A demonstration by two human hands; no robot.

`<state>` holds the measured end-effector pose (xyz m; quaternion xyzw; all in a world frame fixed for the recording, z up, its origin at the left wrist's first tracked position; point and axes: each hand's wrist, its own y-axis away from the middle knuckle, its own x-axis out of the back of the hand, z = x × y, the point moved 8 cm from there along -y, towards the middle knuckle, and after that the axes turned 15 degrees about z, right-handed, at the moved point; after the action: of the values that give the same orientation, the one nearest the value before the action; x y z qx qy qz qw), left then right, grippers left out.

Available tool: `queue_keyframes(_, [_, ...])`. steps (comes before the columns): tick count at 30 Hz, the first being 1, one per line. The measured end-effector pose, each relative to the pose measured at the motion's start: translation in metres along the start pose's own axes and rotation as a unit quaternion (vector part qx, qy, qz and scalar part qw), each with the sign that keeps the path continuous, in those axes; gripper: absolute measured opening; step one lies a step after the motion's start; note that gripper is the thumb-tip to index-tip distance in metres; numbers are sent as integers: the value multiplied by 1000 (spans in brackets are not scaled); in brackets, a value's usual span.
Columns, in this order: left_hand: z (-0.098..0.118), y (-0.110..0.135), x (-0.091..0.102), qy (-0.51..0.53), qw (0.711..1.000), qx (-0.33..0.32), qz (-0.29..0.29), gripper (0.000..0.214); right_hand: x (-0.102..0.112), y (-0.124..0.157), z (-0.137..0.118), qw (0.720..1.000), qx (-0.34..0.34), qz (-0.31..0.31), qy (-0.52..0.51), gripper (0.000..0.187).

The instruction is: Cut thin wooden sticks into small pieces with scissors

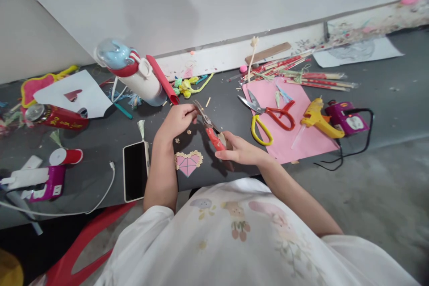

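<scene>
Right hand grips the red-handled cutters above the table's front edge. Left hand is pinched at the blade tips, contents too small to identify. Pink heart lies just beneath.

We see snips with dull grey metal blades and smooth red plastic grips. The tabletop looks matt dark grey, the pink paper sheet matt, the phone screen glossy black, and the glue gun smooth yellow plastic.
</scene>
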<state>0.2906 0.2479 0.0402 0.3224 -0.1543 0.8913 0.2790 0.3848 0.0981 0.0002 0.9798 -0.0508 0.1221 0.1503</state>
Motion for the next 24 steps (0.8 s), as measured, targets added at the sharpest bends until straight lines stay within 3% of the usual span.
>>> queue_keyframes(12, [-10, -4, -2, -13, 999, -9, 29, 25, 2, -5, 8, 1000, -22, -2, 3, 43])
queue_keyframes(21, [2, -1, -8, -32, 999, -30, 27, 24, 3, 5, 14, 998, -43, 40, -18, 43])
queue_keyframes(24, [11, -1, 0, -54, 992, -61, 95, 21, 1, 7, 14, 996, -53, 52, -50, 44])
